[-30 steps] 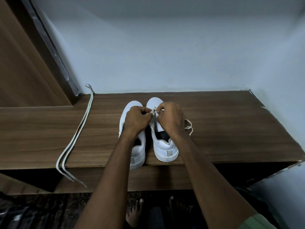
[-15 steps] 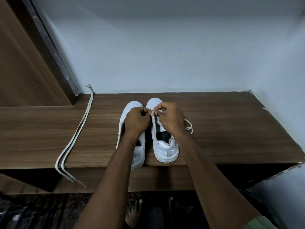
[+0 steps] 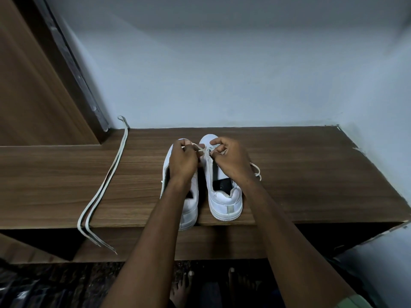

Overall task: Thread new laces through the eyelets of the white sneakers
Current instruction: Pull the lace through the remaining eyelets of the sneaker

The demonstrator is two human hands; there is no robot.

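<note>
Since 0.5 s ago both hands spread a bit, left hand (image 3: 182, 158) & right hand (image 3: 231, 158) each pinching an end of the thin white lace (image 3: 201, 150) over the right white leather sneaker (image 3: 224, 203) on the brown wooden shelf (image 3: 311, 174), lacing barely begun w/ left white sneaker (image 3: 190, 210) unlaced, spare flat white lace (image 3: 104, 185) idle.

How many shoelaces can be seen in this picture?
2. One shoelace is pinched by the left hand and right hand over the right sneaker. A spare shoelace lies folded on the shelf, ends hanging off.
</note>
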